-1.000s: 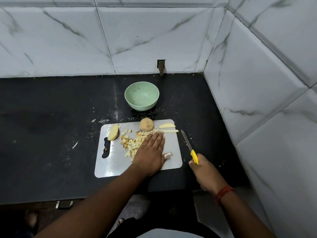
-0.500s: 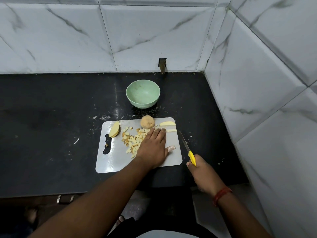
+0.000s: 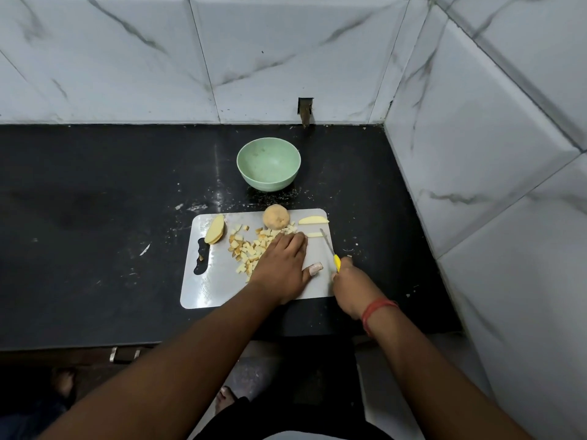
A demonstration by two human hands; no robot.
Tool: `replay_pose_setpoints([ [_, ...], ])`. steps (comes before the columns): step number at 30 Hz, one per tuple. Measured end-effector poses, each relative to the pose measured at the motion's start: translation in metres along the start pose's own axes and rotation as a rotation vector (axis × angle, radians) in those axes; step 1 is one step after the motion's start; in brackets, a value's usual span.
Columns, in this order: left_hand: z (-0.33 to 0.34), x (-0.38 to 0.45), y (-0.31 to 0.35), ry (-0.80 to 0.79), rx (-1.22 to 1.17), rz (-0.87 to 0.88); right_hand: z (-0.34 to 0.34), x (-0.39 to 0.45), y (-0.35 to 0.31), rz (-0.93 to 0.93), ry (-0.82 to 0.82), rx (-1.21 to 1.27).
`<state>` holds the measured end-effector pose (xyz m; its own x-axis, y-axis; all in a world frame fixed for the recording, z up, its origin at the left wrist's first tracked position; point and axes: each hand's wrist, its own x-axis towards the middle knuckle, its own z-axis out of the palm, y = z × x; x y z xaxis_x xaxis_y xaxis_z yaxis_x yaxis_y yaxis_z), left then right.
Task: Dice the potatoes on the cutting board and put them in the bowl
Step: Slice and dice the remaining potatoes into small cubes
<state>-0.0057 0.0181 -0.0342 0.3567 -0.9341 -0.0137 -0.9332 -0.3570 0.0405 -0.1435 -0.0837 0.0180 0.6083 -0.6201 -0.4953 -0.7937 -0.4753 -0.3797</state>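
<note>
The left hand (image 3: 281,265) lies flat, fingers straight, over the diced potato (image 3: 249,249) mid cutting board (image 3: 216,287). The right hand (image 3: 352,285) grips a yellow-handled knife (image 3: 330,250) at the board's right edge, its blade beside a potato strip (image 3: 314,235). A whole potato (image 3: 276,217) sits at the far edge, slices (image 3: 214,229) at the far-left corner. The green bowl (image 3: 268,168) stands on the counter (image 3: 95,201) beyond the board.

A pale mint-green bowl (image 3: 268,167) sits on a black, white-flecked bench (image 3: 95,201), backed by white wall tiles (image 3: 127,58) veined in grey. Pale yellow diced potato (image 3: 251,249) with tan skin covers a light grey cutting board (image 3: 219,281); the knife (image 3: 330,250) has a bright yellow handle, and a red thread (image 3: 376,308) circles one wrist.
</note>
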Motion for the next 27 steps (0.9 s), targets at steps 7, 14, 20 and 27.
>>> replay_pose_setpoints([
  [7, -0.002, 0.003, 0.002, 0.021, 0.019, 0.003, 0.008, -0.015, 0.014, 0.0, -0.071, -0.007],
  [14, 0.0, 0.002, 0.004, 0.046, -0.005, -0.008, -0.002, -0.011, 0.008, -0.014, 0.013, 0.032],
  [20, 0.003, 0.005, 0.003, 0.079, -0.007, -0.001, -0.005, 0.003, 0.001, -0.038, -0.069, -0.051],
  [27, 0.002, 0.007, 0.003, 0.07, -0.019, -0.004, 0.001, -0.008, 0.015, -0.011, -0.043, -0.033],
])
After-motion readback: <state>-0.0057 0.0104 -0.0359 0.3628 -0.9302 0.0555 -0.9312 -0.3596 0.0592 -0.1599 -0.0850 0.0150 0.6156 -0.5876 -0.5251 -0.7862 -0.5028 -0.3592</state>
